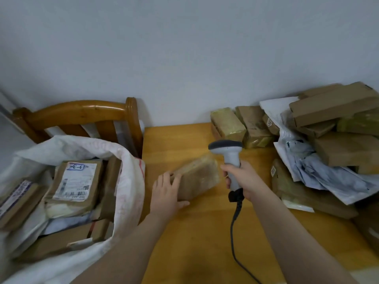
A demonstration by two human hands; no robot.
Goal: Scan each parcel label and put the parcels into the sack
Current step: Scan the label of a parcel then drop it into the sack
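One parcel point(200, 177), long axis near-left to far-right
Your left hand point(167, 193) grips its left end; your right hand point(242, 178) grips scanner point(228, 152), head aimed away

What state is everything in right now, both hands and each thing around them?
Left hand, holds the parcel's left end.
Right hand, grips the scanner's handle.
Scanner, held upright, cable trailing down.
Parcel, between the hands, blurred, no label showing.
Sack, open, partly filled with parcels.
Parcel pile, heaped untidily at the right of the table.
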